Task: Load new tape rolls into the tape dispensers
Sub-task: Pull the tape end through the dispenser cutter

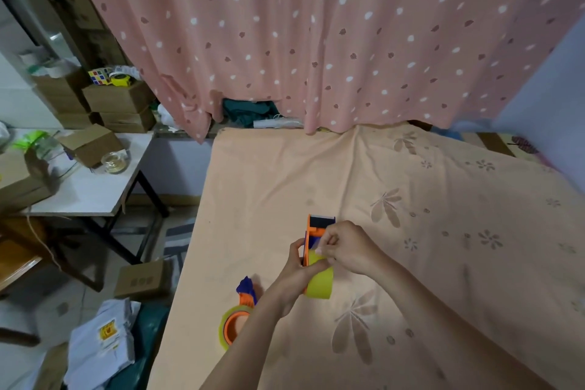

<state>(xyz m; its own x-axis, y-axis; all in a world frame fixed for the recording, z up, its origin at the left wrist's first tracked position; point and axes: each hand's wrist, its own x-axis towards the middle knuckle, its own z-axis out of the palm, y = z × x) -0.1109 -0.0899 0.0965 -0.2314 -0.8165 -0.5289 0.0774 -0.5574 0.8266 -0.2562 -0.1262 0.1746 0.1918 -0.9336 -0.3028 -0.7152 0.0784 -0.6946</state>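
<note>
An orange and blue tape dispenser (317, 227) with a yellowish tape roll (319, 283) mounted on it is held above the peach bedsheet. My left hand (296, 269) grips the dispenser and roll from the left side. My right hand (346, 247) pinches the free end of the tape near the top of the roll, just below the dispenser's head. A second orange and blue dispenser (245, 298) with a roll of clear yellowish tape (230, 328) lies on the sheet at the lower left, partly hidden by my left forearm.
The peach bedsheet (411, 231) with leaf prints covers the work surface; a pink dotted curtain (316, 35) hangs behind it. To the left stands a white table (95, 187) with cardboard boxes and a clear tape roll (114, 162). Boxes and packages lie on the floor.
</note>
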